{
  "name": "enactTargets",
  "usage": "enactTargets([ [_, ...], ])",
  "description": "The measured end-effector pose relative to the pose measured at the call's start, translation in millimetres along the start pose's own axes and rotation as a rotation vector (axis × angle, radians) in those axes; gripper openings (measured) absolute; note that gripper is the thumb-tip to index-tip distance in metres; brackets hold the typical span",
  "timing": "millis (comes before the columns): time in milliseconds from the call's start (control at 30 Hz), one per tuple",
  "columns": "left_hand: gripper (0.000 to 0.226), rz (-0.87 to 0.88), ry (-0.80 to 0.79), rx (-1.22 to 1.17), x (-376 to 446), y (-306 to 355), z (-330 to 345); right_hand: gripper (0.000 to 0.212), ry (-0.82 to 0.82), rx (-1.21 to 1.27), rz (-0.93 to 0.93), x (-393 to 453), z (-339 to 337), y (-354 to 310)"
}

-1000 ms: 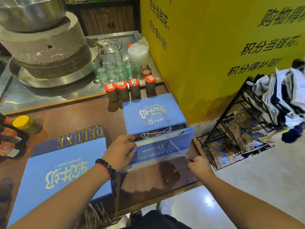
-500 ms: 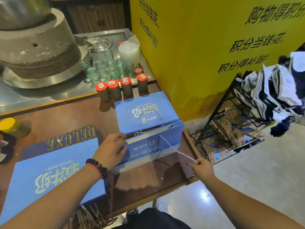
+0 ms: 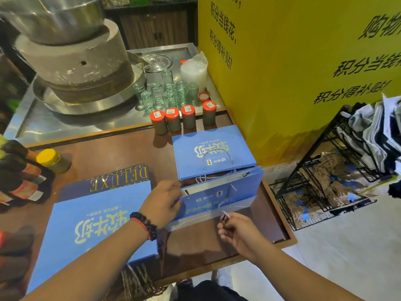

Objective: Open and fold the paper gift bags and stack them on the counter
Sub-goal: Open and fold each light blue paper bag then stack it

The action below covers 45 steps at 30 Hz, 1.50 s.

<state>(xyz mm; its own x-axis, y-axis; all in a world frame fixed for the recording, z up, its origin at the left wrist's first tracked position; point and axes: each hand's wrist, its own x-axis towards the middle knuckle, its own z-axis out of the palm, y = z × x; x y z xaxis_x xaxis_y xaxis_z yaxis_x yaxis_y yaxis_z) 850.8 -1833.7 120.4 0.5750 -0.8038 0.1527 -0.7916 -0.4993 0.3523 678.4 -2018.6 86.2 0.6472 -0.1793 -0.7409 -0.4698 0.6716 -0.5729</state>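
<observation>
A small blue paper gift bag (image 3: 219,196) lies partly opened on the brown counter (image 3: 121,157), its mouth facing left. My left hand (image 3: 161,203) grips its left end at the opening. My right hand (image 3: 236,231) pinches the bag's twisted cord handle (image 3: 225,213) just in front of the bag. Behind it lies a flat folded blue bag (image 3: 210,152). A large flat blue bag (image 3: 97,229) rests at the left on a dark "DELUXE" bag (image 3: 112,178).
Red-capped jars (image 3: 181,119) and glass cups (image 3: 167,94) stand behind the bags, near a stone mill (image 3: 73,61). A yellow-lidded jar (image 3: 51,159) and bottles sit at left. A yellow wall (image 3: 293,72) and a black wire rack (image 3: 325,181) border the right.
My right hand moved left and closer to the bag with the cord, which now hangs slack instead of stretched out to the right. My left hand stays on the bag's left end.
</observation>
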Motion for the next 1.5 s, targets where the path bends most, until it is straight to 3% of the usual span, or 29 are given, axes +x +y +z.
enactTargets([
  [167, 0.001, 0.002, -0.012, -0.024, -5, -1, 3, 0.031, 0.044, -0.081, -0.004, -2, 35, -1],
  [500, 0.012, -0.053, -0.038, -0.048, -8, 3, 3, 0.018, 0.007, -0.192, -0.075, -3, 61, -1],
  [667, 0.02, -0.092, -0.068, -0.076, -9, 7, 2, 0.019, 0.115, -0.23, -0.069, 2, 85, -1],
  [1500, 0.026, -0.143, -0.072, -0.077, -13, 18, -2, 0.012, 0.191, -0.067, -0.036, 3, 99, 7],
])
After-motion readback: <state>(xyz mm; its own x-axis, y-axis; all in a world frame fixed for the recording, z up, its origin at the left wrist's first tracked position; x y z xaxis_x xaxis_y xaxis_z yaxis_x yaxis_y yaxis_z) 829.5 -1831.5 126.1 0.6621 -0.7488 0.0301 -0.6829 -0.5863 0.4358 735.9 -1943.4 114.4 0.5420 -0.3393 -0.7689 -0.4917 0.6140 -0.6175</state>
